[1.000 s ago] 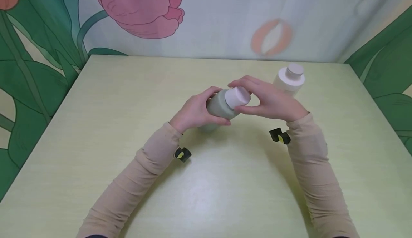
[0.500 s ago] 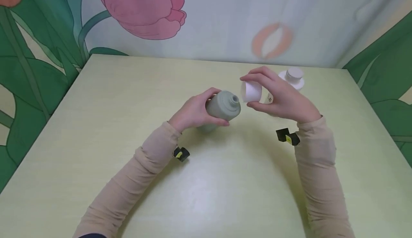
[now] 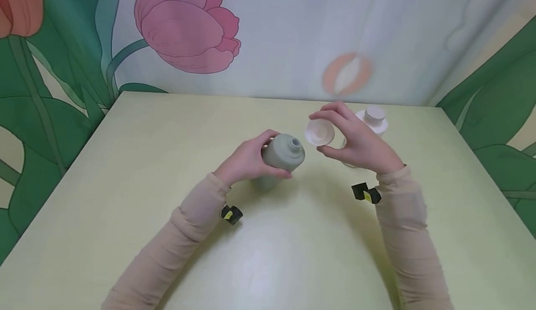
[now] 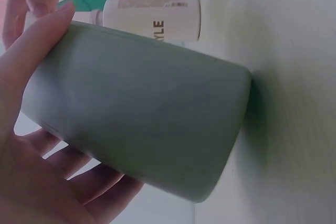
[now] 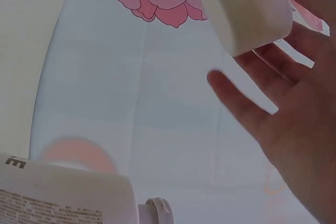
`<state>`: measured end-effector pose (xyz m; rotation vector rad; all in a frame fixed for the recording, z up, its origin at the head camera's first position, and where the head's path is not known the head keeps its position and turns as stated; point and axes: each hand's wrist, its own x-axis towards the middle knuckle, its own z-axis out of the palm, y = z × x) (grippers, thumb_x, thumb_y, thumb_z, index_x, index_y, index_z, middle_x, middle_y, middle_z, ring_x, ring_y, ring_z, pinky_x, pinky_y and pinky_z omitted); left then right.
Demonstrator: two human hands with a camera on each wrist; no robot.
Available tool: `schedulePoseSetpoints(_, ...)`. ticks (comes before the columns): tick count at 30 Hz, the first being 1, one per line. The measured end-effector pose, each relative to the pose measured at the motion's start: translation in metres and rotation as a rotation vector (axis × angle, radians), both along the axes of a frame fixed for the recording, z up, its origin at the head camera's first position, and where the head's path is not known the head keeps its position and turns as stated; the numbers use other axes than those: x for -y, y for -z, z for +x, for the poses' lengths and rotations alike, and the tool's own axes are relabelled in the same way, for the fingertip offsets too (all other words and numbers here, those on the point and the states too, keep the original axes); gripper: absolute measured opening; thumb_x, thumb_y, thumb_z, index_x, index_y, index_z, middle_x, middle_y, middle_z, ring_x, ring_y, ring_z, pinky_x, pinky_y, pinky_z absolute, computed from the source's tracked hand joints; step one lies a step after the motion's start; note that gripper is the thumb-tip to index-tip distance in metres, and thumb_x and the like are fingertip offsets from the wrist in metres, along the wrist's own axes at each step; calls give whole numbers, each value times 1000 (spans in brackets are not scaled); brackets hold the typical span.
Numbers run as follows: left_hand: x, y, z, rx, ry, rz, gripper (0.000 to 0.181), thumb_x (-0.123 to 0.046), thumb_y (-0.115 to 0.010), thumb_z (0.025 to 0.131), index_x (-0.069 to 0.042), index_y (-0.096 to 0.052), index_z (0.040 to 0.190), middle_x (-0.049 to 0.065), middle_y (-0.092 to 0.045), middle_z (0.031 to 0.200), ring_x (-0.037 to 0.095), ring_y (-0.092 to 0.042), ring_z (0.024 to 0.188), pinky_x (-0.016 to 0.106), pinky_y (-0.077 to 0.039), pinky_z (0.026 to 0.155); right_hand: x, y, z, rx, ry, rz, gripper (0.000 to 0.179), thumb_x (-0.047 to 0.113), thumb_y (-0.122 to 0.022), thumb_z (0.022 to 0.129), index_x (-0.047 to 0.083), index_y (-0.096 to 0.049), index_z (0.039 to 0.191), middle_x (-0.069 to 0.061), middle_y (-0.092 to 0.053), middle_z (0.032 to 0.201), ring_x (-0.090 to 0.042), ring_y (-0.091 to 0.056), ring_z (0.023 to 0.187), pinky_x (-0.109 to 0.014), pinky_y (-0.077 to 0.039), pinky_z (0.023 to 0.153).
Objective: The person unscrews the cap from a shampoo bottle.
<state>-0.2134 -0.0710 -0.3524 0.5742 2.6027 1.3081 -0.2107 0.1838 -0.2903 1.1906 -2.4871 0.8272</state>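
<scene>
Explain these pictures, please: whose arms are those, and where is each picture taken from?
There's no machine working here: a person uses two bare hands. The wide picture comes from a camera worn on the head; the other two come from wrist cameras, probably the small black devices near each wrist, so things look sideways there. The left hand grips a tilted grey-green bottle. The right hand holds a white cap, hollow side showing. Beyond that hand, a white bottle stands on the table.

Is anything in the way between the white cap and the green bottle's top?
No, nothing that I can see. The right hand holds the cap just apart from the green bottle. The white bottle is behind the right hand, not between them.
</scene>
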Motion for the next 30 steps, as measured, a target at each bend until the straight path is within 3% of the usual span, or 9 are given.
schedulePoseSetpoints(5, 11, -1, -1, 6, -37, 35, 75, -36, -90, 62, -27, -51, 126, -3, -63, 122, 21, -59, 115, 43, -47, 98, 6, 5, -3, 0, 56, 10, 49, 4, -75, 78, 3, -56, 123, -9, -55, 123, -24, -53, 117, -39, -42, 102)
schedulePoseSetpoints(11, 33, -9, -2, 40, -115, 79, 72, -34, -88, 65, -26, -50, 125, -1, -62, 122, 23, -61, 112, 45, -48, 96, 20, 14, -8, 91, 109, 55, 48, 10, -75, 79, 6, -55, 122, -8, -58, 121, -24, -55, 117, -43, -42, 101)
schedulePoseSetpoints(18, 83, -29, -2, 20, -210, 97, 78, -33, -87, 69, -20, -43, 133, 5, -56, 131, 29, -55, 122, 54, -44, 102, 60, 18, -24, 151, 99, 190, 45, 17, -76, 79, 10, -55, 118, -5, -60, 117, -22, -59, 107, -42, -48, 93)
schedulePoseSetpoints(23, 124, -37, 7, 17, -272, 102, 83, -34, -84, 74, -16, -36, 139, 8, -49, 139, 35, -48, 129, 59, -38, 106, 100, 24, -31, 227, 92, 295, 44, 24, -77, 79, 11, -53, 114, -3, -61, 113, -19, -60, 101, -37, -50, 88)
schedulePoseSetpoints(30, 172, -33, 20, 16, -339, 129, 81, -32, -79, 80, -10, -30, 141, 13, -41, 143, 36, -41, 132, 58, -35, 108, 148, 44, -37, 335, 43, 415, 52, 27, -73, 83, 12, -50, 127, -3, -59, 119, -19, -60, 100, -35, -48, 89)
